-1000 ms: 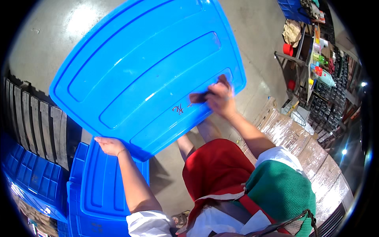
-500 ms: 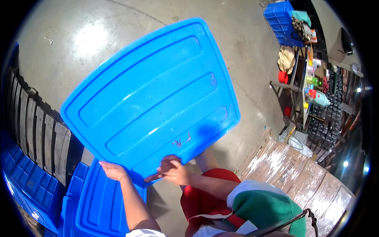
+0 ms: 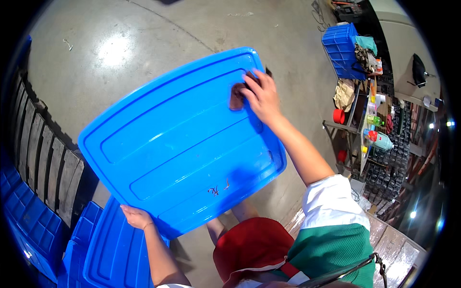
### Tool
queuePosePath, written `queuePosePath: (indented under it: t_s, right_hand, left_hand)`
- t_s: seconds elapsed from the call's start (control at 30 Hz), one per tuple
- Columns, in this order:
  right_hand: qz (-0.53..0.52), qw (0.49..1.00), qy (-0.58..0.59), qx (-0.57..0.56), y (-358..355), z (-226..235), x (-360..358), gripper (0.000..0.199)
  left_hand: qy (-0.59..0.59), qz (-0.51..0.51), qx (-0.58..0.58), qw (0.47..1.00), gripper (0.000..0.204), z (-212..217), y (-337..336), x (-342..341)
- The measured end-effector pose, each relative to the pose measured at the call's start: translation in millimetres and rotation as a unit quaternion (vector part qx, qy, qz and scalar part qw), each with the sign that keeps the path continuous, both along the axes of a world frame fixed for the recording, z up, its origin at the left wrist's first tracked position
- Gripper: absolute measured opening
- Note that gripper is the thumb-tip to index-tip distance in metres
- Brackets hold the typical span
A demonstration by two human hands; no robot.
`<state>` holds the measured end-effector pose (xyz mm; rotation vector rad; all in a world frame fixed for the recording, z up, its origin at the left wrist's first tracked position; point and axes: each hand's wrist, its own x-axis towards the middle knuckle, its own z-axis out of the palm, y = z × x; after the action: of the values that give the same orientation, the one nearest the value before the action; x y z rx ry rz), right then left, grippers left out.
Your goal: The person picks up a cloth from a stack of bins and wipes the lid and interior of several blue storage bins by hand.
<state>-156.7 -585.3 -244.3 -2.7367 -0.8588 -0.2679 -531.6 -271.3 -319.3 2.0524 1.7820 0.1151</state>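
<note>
A large blue plastic lid point(image 3: 177, 139) with long recessed panels and a few red marks is held tilted in front of me. My left hand point(image 3: 138, 217) is closed on its lower left edge. Near the lid's upper right corner, my right hand point(image 3: 263, 97) has its fingers curled on a dark brown cloth point(image 3: 236, 97), which lies against the lid's surface. Part of the cloth is hidden by the fingers. Below my left forearm lies another blue lid point(image 3: 108, 254), partly covered by the raised one.
Blue plastic tubs point(image 3: 33, 225) and a slatted wooden pallet point(image 3: 41, 163) stand at the left. On the right are a cluttered bench point(image 3: 357, 129), a blue crate point(image 3: 342, 50) and film-wrapped cartons point(image 3: 391, 254). Concrete floor point(image 3: 192, 29) lies beyond the lid.
My right hand has moved with the cloth from the lid's near edge up to its far right corner. The lid's far edge has dropped nearer; my left hand keeps its hold.
</note>
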Motion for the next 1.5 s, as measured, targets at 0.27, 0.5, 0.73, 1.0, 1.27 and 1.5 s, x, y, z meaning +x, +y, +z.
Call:
queuePosePath:
  t_s: [0.27, 0.5, 0.73, 1.0, 1.27, 1.5]
  right_hand:
    - [0.012, 0.975, -0.004, -0.222, 3.0, -24.1, 62.0, 0.047]
    - [-0.105, 0.98, -0.012, -0.169, -26.5, -31.6, -9.0, 0.047]
    - [-0.19, 0.968, 0.081, -0.144, -113.9, -16.4, -182.6, 0.045]
    - [-0.287, 0.951, 0.09, -0.071, -115.9, 13.4, -161.7, 0.023]
    - [0.082, 0.989, 0.115, -0.047, -4.9, -9.7, -25.5, 0.048]
    - [0.078, 0.967, -0.006, -0.243, -11.9, -23.5, 17.9, 0.044]
  left_hand:
    - [-0.007, 0.01, -0.008, 1.0, 0.057, -3.9, 1.4, -2.5]
    - [-0.025, 0.011, -0.009, 1.0, 0.062, -0.5, 0.6, -1.5]
    - [-0.01, 0.039, -0.025, 0.999, 0.063, 9.1, -2.7, 8.1]
    - [-0.009, 0.033, -0.027, 0.999, 0.061, 2.5, -1.3, 3.4]
    - [0.002, 0.013, 0.005, 1.0, 0.059, -2.5, -0.2, -0.6]
    - [-0.005, 0.011, 0.005, 1.0, 0.06, 0.0, -2.0, 4.1]
